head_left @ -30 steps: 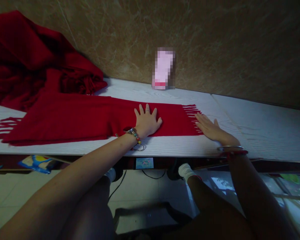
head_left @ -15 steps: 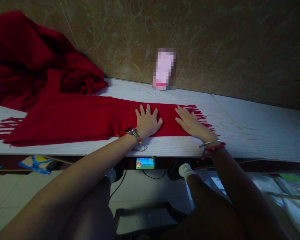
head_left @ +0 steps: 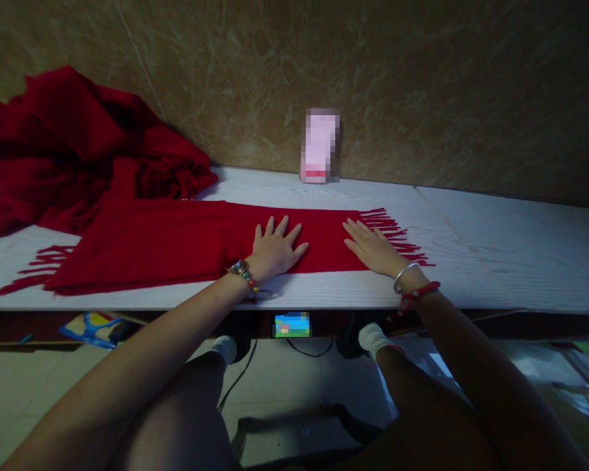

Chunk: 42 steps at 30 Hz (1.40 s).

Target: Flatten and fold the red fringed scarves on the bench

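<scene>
A red scarf lies folded into a long strip on the white wood-grain tabletop, with fringes at both ends. My left hand rests palm down near the middle of the strip, fingers spread, a ring on one finger and a beaded bracelet at the wrist. Close to the right fringe, my right hand lies flat on the cloth, fingers stretched out; a silver bangle and a red bracelet circle that wrist. Neither hand holds anything.
A rumpled heap of red cloth lies at the back left against the brown marbled wall. A pixelated pink object leans on the wall. Below the table edge are a small lit screen and a blue-and-yellow packet.
My left hand has slid left along the scarf. My right hand stays near the right fringe. The view has shifted slightly.
</scene>
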Tool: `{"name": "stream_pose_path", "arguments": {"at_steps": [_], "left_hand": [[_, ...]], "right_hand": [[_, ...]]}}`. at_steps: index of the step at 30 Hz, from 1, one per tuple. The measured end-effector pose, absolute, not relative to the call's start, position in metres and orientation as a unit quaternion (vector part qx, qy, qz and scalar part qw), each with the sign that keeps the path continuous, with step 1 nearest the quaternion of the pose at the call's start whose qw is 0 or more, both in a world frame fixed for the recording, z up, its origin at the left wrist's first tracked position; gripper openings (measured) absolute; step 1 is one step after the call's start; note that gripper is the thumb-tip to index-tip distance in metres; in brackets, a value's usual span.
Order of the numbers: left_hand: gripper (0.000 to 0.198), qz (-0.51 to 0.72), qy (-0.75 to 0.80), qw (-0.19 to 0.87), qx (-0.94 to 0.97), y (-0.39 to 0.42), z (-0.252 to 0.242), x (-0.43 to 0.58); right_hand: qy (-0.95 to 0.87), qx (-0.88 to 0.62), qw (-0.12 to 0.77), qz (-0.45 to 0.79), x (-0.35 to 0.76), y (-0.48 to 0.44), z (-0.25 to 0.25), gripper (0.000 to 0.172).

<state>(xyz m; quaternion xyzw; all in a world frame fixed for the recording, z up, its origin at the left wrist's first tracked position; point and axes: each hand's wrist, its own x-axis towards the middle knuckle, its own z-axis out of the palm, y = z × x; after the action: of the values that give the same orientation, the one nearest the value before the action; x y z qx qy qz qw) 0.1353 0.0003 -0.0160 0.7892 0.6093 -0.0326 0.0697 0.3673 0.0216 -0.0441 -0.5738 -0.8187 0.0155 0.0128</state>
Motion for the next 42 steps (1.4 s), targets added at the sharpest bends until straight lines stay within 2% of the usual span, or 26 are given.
{"name": "stream_pose_path", "arguments": {"at_steps": [3, 9, 22, 26, 33, 42], "left_hand": [[0.058, -0.049, 0.613, 0.038, 0.788, -0.009, -0.008, 0.118], [0.059, -0.008, 0.663, -0.021, 0.749, -0.013, 0.001, 0.069], [0.060, 0.012, 0.716, 0.025, 0.698, 0.007, -0.008, 0.049], [0.053, 0.008, 0.669, 0.029, 0.743, 0.015, -0.009, 0.060], [0.052, -0.084, 0.628, 0.060, 0.771, 0.011, -0.007, 0.067], [0.080, -0.079, 0.645, 0.066, 0.757, 0.019, -0.007, 0.057]], "right_hand": [[-0.820, -0.571, 0.015, 0.011, 0.375, 0.019, -0.044, 0.058], [-0.807, -0.590, 0.027, 0.004, 0.411, 0.016, -0.047, 0.057], [-0.801, -0.598, 0.007, 0.008, 0.466, 0.006, -0.045, 0.060], [-0.804, -0.593, 0.047, 0.000, 0.431, 0.013, -0.029, 0.057], [-0.845, -0.521, 0.090, 0.077, 0.307, 0.020, -0.010, 0.054], [-0.860, -0.493, 0.042, 0.126, 0.234, 0.028, -0.017, 0.055]]}}
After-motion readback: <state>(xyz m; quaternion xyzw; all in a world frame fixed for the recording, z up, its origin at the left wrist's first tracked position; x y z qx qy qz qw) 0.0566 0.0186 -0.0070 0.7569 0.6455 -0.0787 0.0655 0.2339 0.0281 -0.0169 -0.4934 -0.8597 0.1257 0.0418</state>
